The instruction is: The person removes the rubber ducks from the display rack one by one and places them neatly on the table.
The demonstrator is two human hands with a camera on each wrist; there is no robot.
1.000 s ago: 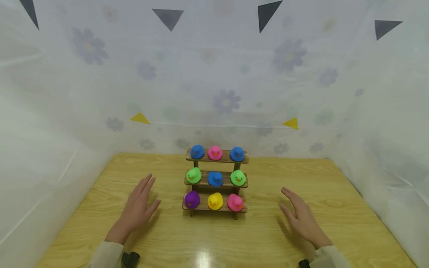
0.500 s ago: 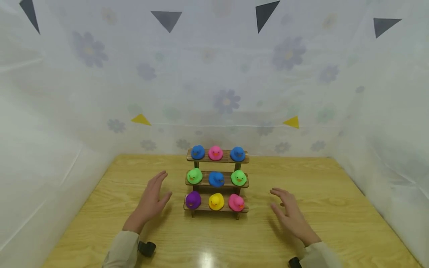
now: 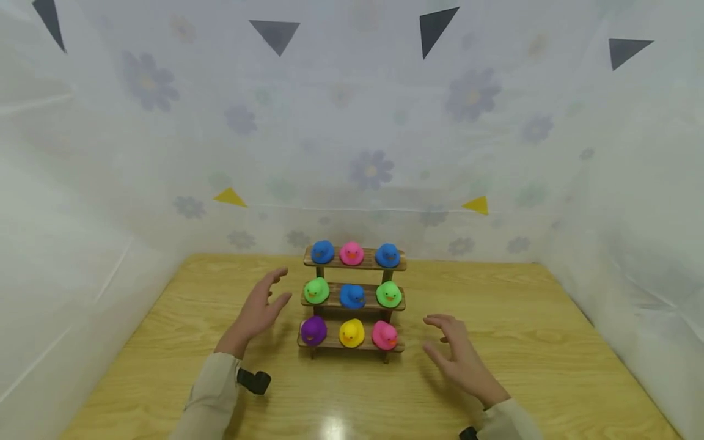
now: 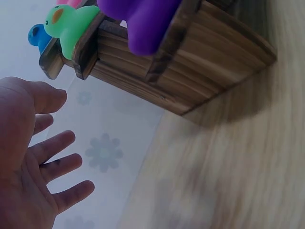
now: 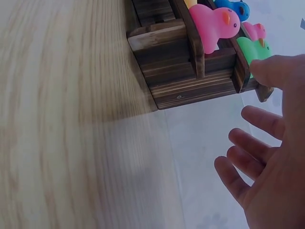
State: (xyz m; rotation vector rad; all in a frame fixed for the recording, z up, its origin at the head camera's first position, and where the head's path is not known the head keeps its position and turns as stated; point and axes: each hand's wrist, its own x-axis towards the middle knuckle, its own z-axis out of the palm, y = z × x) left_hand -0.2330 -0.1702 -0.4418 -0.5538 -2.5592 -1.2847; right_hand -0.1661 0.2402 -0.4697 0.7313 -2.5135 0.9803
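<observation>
A three-step dark wooden stand carries several rubber ducks. Its top step holds a blue duck, a pink duck and another blue duck. On the middle step a blue duck sits between two green ducks. Along the bottom step are a purple duck, a yellow duck and a pink duck. Left of the stand, my left hand hovers with relaxed fingers, holding nothing. My right hand is likewise apart from the stand, on its right, fingers loosely bent.
The stand rests on a light wood-grain table. White flower-printed sheeting encloses the back and both sides, with dark and yellow paper triangles on the back. Black wrist straps show at the sleeves.
Both hands have moved inward, closer to the stand from either side; the left also went farther forward. Their fingers have bent a little more. The ducks and stand stay put.
</observation>
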